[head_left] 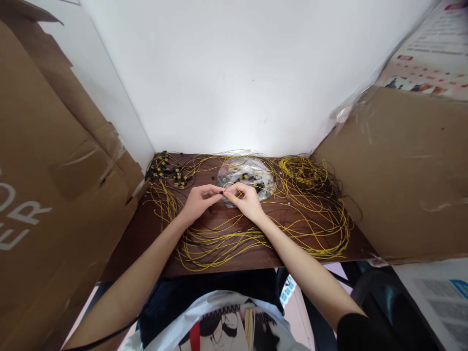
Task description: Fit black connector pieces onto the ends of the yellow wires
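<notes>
Both hands meet mid-worktop: left hand (198,200) and right hand (245,201) each pinch closed on one yellow wire (229,189), running crosswise between them.

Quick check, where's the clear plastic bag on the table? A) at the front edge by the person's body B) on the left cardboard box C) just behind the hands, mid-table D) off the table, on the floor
C: the clear plastic bag lies mid-table just behind the left hand and right hand, which meet over the yellow wires.
</notes>
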A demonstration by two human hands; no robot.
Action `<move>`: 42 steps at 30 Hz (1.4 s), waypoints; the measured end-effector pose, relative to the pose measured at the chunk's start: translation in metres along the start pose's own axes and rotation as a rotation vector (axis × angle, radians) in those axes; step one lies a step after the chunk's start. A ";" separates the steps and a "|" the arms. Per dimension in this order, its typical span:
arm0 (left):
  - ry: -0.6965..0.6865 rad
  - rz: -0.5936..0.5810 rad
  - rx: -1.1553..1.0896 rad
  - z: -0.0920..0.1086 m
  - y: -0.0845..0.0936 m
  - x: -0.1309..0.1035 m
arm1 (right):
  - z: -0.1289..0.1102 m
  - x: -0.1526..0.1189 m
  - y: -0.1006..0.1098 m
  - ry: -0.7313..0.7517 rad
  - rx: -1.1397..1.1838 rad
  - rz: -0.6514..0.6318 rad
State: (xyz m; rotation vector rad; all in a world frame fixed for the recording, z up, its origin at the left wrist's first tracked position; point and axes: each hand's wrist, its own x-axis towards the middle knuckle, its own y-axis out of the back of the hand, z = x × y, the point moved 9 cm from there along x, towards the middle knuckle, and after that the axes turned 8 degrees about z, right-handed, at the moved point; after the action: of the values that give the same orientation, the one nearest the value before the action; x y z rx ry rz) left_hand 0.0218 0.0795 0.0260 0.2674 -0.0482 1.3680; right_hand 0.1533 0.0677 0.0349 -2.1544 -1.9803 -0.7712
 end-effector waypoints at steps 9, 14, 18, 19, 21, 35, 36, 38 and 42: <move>0.030 0.009 -0.044 -0.005 0.000 0.001 | 0.003 0.000 -0.001 -0.053 0.058 0.005; 0.017 0.023 -0.046 -0.005 0.001 0.002 | 0.007 0.000 -0.003 -0.093 0.099 -0.006; 0.006 0.033 -0.043 -0.004 0.002 0.002 | 0.005 0.000 -0.003 -0.081 0.089 -0.015; 0.003 0.034 -0.043 -0.004 0.002 0.002 | 0.005 0.000 -0.003 -0.077 0.086 -0.019; -0.002 0.034 -0.039 -0.004 0.002 0.001 | 0.005 0.000 -0.004 -0.071 0.079 -0.026; -0.017 -0.033 0.006 0.001 -0.003 0.000 | 0.007 -0.001 -0.004 -0.088 0.056 -0.047; -0.019 -0.038 0.010 0.002 -0.003 0.000 | 0.007 -0.001 -0.004 -0.092 0.059 -0.047; -0.022 -0.039 0.010 0.002 -0.003 0.000 | 0.008 0.000 -0.004 -0.105 0.075 -0.043; -0.025 -0.023 0.014 0.002 -0.001 -0.001 | 0.008 0.000 -0.003 -0.122 0.108 -0.044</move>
State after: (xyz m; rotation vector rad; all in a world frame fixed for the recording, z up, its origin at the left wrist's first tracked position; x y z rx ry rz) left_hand 0.0231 0.0779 0.0273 0.2963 -0.0560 1.3427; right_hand 0.1523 0.0715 0.0276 -2.1498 -2.0826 -0.5371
